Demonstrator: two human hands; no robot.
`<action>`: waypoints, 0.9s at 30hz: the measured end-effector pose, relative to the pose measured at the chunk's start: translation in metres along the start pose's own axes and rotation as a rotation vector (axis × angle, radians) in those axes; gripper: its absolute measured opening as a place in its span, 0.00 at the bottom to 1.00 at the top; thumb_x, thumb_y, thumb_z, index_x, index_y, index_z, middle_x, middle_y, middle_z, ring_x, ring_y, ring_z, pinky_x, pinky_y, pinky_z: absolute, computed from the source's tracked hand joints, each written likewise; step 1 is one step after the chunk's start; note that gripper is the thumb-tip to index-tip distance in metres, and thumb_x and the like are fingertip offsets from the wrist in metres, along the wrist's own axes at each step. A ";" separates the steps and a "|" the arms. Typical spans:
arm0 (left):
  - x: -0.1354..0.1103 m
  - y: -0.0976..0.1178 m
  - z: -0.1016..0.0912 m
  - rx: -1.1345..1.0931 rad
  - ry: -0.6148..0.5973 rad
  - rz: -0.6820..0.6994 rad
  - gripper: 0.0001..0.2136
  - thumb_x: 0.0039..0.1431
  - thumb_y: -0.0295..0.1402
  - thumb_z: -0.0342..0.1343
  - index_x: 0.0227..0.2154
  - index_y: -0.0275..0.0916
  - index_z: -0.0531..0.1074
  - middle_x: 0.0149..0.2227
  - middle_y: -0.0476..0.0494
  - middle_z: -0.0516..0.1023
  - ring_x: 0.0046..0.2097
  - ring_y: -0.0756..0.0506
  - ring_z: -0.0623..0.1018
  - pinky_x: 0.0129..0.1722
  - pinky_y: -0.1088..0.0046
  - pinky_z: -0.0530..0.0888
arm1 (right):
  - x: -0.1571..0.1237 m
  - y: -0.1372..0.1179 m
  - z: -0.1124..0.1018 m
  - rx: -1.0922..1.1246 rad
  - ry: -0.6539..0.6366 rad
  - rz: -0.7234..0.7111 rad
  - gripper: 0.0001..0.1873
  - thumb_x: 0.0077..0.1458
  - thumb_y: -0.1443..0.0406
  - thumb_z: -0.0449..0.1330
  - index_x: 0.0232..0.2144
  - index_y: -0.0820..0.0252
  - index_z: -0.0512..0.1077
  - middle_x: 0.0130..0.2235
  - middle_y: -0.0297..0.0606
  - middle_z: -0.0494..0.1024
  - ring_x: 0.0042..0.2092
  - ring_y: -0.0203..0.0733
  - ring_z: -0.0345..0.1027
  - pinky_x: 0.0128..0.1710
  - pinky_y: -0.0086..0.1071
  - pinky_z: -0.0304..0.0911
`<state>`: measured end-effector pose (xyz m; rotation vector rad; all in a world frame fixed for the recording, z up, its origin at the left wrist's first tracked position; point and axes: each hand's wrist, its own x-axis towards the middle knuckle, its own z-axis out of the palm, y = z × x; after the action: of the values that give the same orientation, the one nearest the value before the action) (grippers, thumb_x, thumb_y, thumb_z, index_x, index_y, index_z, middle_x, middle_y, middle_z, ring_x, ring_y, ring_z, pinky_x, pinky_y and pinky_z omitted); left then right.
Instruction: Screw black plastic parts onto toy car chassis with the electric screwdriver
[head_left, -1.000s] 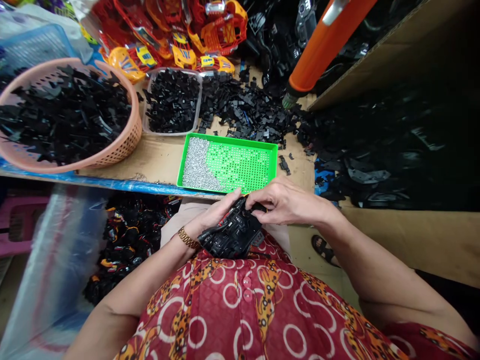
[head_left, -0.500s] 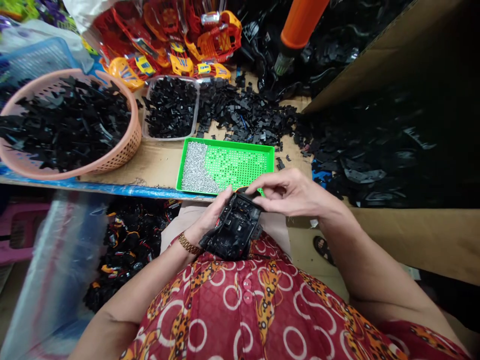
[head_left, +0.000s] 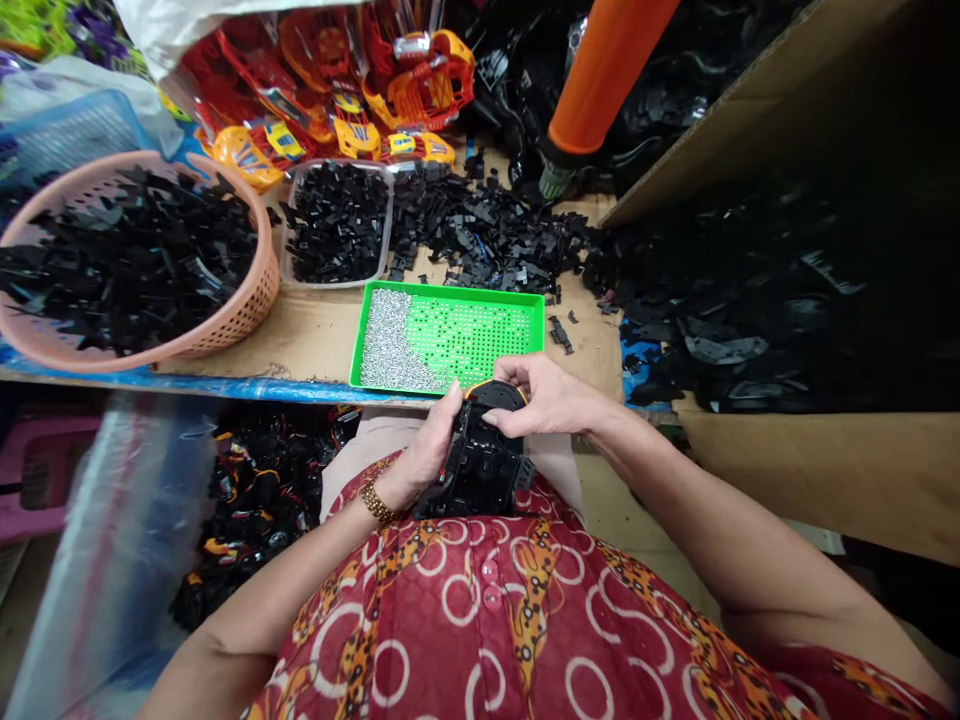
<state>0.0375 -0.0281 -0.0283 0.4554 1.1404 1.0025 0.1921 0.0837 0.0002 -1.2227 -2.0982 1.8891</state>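
A black plastic toy car chassis (head_left: 484, 468) with an orange edge at its far end lies in my lap against the patterned shirt. My left hand (head_left: 426, 450) is closed around its left side, thumb along the upper edge. My right hand (head_left: 546, 397) grips the far end, thumb pressed on the black plastic and fingers curled over the orange edge. Any small part under that thumb is hidden. Just beyond both hands is a green perforated tray (head_left: 487, 325), with small silver screws (head_left: 386, 345) heaped at its left.
An orange power screwdriver (head_left: 600, 85) hangs above the bench. A pink basket (head_left: 259, 300) and a clear tub (head_left: 388, 225) hold black pieces; more loose pieces (head_left: 487, 225) lie alongside. Orange car bodies (head_left: 330, 90) are piled behind. A cardboard flap (head_left: 720, 110) stands at right.
My right hand has moved slightly left and lower, from pinching at the chassis's far corner to pressing its thumb onto the far end. The screwdriver hangs lower in view.
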 end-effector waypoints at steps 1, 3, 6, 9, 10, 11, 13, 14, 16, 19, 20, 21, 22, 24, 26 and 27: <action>0.000 -0.002 -0.003 0.051 -0.029 0.033 0.28 0.62 0.61 0.56 0.43 0.39 0.83 0.37 0.42 0.84 0.47 0.38 0.81 0.48 0.63 0.79 | 0.000 0.000 0.001 -0.002 -0.018 0.031 0.17 0.35 0.57 0.66 0.21 0.55 0.61 0.22 0.23 0.62 0.26 0.30 0.53 0.24 0.29 0.47; -0.001 -0.003 -0.006 0.159 -0.078 0.123 0.30 0.63 0.63 0.54 0.43 0.39 0.83 0.37 0.44 0.83 0.44 0.40 0.79 0.49 0.64 0.77 | -0.001 -0.002 0.004 -0.009 -0.039 0.063 0.16 0.34 0.58 0.65 0.20 0.55 0.61 0.22 0.23 0.62 0.26 0.29 0.52 0.24 0.29 0.46; -0.006 0.004 -0.007 0.227 -0.092 0.211 0.27 0.59 0.61 0.60 0.43 0.40 0.83 0.41 0.45 0.84 0.46 0.41 0.78 0.53 0.65 0.74 | -0.002 -0.004 0.007 -0.014 -0.018 0.058 0.15 0.33 0.60 0.64 0.19 0.55 0.61 0.22 0.23 0.61 0.26 0.29 0.51 0.24 0.29 0.46; -0.011 0.014 -0.005 0.203 -0.031 0.164 0.20 0.59 0.52 0.64 0.43 0.41 0.83 0.43 0.46 0.84 0.50 0.40 0.78 0.55 0.66 0.72 | -0.004 -0.005 0.006 0.006 -0.002 0.011 0.14 0.36 0.61 0.65 0.20 0.56 0.61 0.21 0.22 0.61 0.26 0.29 0.52 0.24 0.29 0.46; -0.011 0.016 -0.005 0.183 -0.020 0.128 0.19 0.58 0.50 0.64 0.43 0.41 0.83 0.42 0.46 0.84 0.49 0.40 0.78 0.52 0.67 0.73 | -0.005 -0.005 0.004 0.035 -0.001 -0.018 0.14 0.39 0.60 0.65 0.21 0.56 0.62 0.21 0.22 0.61 0.25 0.29 0.52 0.24 0.29 0.47; -0.011 0.017 -0.007 0.161 -0.020 0.095 0.18 0.58 0.49 0.64 0.43 0.41 0.83 0.39 0.46 0.84 0.46 0.41 0.78 0.48 0.67 0.74 | -0.005 -0.004 0.001 0.073 0.001 -0.051 0.13 0.41 0.59 0.66 0.23 0.56 0.64 0.22 0.23 0.62 0.25 0.29 0.53 0.24 0.29 0.48; -0.008 0.018 -0.013 0.121 -0.061 0.052 0.17 0.58 0.47 0.65 0.42 0.40 0.83 0.36 0.46 0.82 0.39 0.44 0.76 0.39 0.70 0.72 | -0.007 -0.002 -0.004 0.138 0.026 -0.109 0.13 0.46 0.58 0.66 0.28 0.58 0.68 0.23 0.25 0.66 0.25 0.30 0.56 0.25 0.29 0.52; -0.006 0.019 -0.017 0.105 -0.085 0.048 0.16 0.58 0.46 0.65 0.42 0.40 0.83 0.35 0.47 0.81 0.36 0.46 0.75 0.36 0.72 0.71 | -0.009 0.000 -0.007 0.154 0.048 -0.129 0.13 0.48 0.58 0.67 0.30 0.59 0.69 0.23 0.26 0.67 0.25 0.30 0.57 0.25 0.29 0.53; -0.002 0.023 -0.025 0.106 -0.136 0.048 0.14 0.59 0.44 0.66 0.41 0.40 0.82 0.34 0.49 0.79 0.34 0.48 0.73 0.34 0.74 0.68 | -0.011 0.005 -0.011 0.160 0.089 -0.149 0.13 0.49 0.58 0.67 0.31 0.60 0.70 0.24 0.27 0.68 0.26 0.31 0.58 0.26 0.29 0.55; 0.002 0.034 -0.031 0.173 -0.206 0.059 0.12 0.56 0.41 0.69 0.36 0.37 0.82 0.32 0.48 0.79 0.33 0.49 0.73 0.33 0.76 0.68 | -0.013 0.013 -0.012 0.177 0.135 -0.148 0.14 0.49 0.57 0.67 0.30 0.60 0.71 0.25 0.28 0.68 0.26 0.31 0.59 0.27 0.29 0.57; 0.003 0.038 -0.031 0.204 -0.225 0.063 0.12 0.55 0.40 0.70 0.35 0.36 0.82 0.31 0.48 0.80 0.33 0.49 0.73 0.34 0.76 0.68 | -0.014 0.016 -0.012 0.188 0.149 -0.146 0.14 0.49 0.56 0.68 0.30 0.60 0.71 0.25 0.28 0.68 0.26 0.31 0.59 0.27 0.29 0.57; 0.003 0.041 -0.031 0.229 -0.240 0.067 0.12 0.54 0.40 0.71 0.34 0.36 0.82 0.31 0.47 0.80 0.33 0.49 0.74 0.34 0.76 0.68 | -0.014 0.018 -0.011 0.195 0.161 -0.145 0.15 0.49 0.56 0.68 0.30 0.60 0.71 0.25 0.28 0.68 0.26 0.30 0.59 0.27 0.29 0.57; 0.004 0.044 -0.031 0.245 -0.249 0.068 0.12 0.53 0.39 0.72 0.34 0.35 0.83 0.31 0.47 0.81 0.33 0.49 0.74 0.34 0.76 0.69 | -0.015 0.020 -0.011 0.200 0.170 -0.144 0.15 0.49 0.56 0.68 0.30 0.60 0.71 0.25 0.27 0.68 0.26 0.30 0.59 0.26 0.29 0.57; 0.005 0.048 -0.029 0.259 -0.250 0.055 0.12 0.53 0.39 0.73 0.34 0.35 0.83 0.32 0.46 0.82 0.33 0.49 0.75 0.35 0.75 0.70 | -0.016 0.023 -0.012 0.205 0.189 -0.142 0.15 0.50 0.56 0.69 0.30 0.60 0.71 0.25 0.27 0.68 0.26 0.30 0.58 0.26 0.29 0.57; 0.006 0.049 -0.029 0.249 -0.244 0.031 0.12 0.53 0.39 0.73 0.34 0.35 0.85 0.33 0.44 0.84 0.34 0.49 0.77 0.36 0.75 0.71 | -0.017 0.023 -0.014 0.209 0.209 -0.148 0.15 0.50 0.56 0.69 0.30 0.60 0.72 0.25 0.28 0.68 0.26 0.30 0.59 0.26 0.28 0.57; 0.006 0.049 -0.030 0.235 -0.242 0.017 0.12 0.52 0.39 0.73 0.35 0.36 0.85 0.34 0.44 0.84 0.34 0.48 0.77 0.37 0.74 0.72 | -0.017 0.023 -0.016 0.215 0.225 -0.159 0.15 0.50 0.56 0.69 0.30 0.60 0.72 0.25 0.28 0.68 0.26 0.30 0.59 0.26 0.28 0.57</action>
<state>-0.0096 -0.0032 -0.0064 0.7553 1.0401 0.8056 0.2241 0.0852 -0.0076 -1.1259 -1.7712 1.7625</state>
